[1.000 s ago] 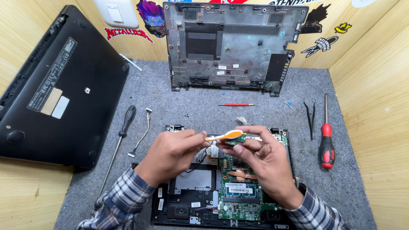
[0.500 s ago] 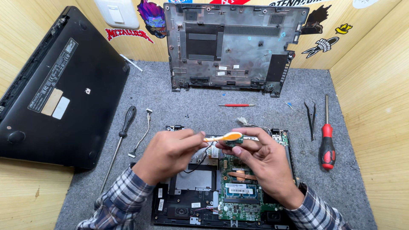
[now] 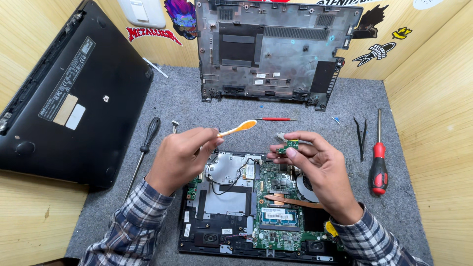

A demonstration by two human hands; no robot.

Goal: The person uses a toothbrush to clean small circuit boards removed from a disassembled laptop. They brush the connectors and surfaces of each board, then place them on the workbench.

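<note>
Left hand point(image 3: 180, 157) closed around the handle of an orange toothbrush point(image 3: 240, 129), bristle head raised and pointing away toward the right hand. Right hand point(image 3: 315, 165) pinching a small green circuit board point(image 3: 290, 146) between thumb and fingertips, held up just off the brush head and apart from it. Directly beneath both hands, an opened laptop base point(image 3: 236, 207) on the grey worktop point(image 3: 197, 111), with mainboard, copper heat pipe and fan exposed. Beyond the left hand, a black screwdriver point(image 3: 143, 152); farther out on that side, a closed black laptop point(image 3: 74, 93). Beyond the right hand, tweezers point(image 3: 361, 135) and a red-handled screwdriver point(image 3: 378, 162). Ahead of both, a thin red tool point(image 3: 276, 118) and a removed bottom cover point(image 3: 276, 49) leaning on the back wall. Possibly a short ribbon or connector still hanging off the little board; too small to tell. Likely risks: a light pinch slipping under brush pressure and dropping the board onto the bare mainboard below; hard scrubbing bending a connector or lifting a tiny component; loosened dust falling into the open fan.
</note>
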